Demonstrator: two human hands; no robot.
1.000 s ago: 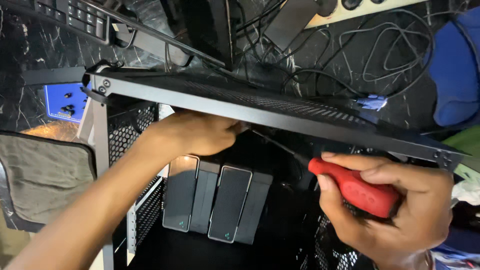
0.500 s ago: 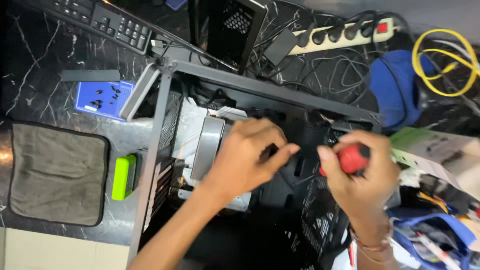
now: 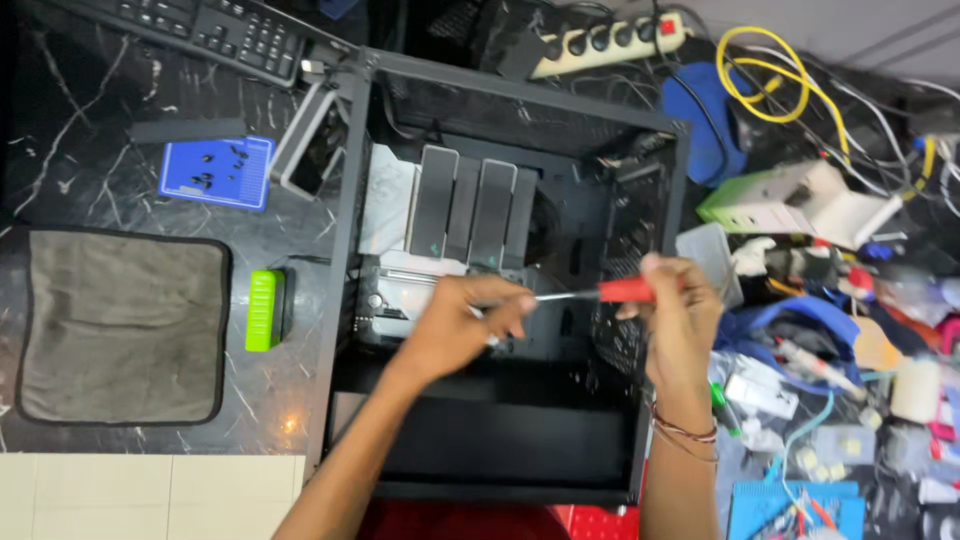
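Head view is showing a black case (image 3: 655, 250) lying open on the dark table (image 3: 80, 130). Right hand (image 3: 680, 315) is closing its fingers around the red handle of a screwdriver (image 3: 600, 293), at 3 o'clock inside the case. Left hand (image 3: 465, 325) is pinching the metal shaft near its tip with thumb and forefinger. At 12 o'clock from the hands, grey fans (image 3: 470, 210) are standing in a row.

- a grey cloth mat (image 3: 122, 325) left of the case
- a green block (image 3: 263, 310) beside it
- a blue screw tray (image 3: 216, 172)
- a keyboard (image 3: 215, 30)
- a power strip (image 3: 610, 45)
- a yellow cable coil (image 3: 775, 75)
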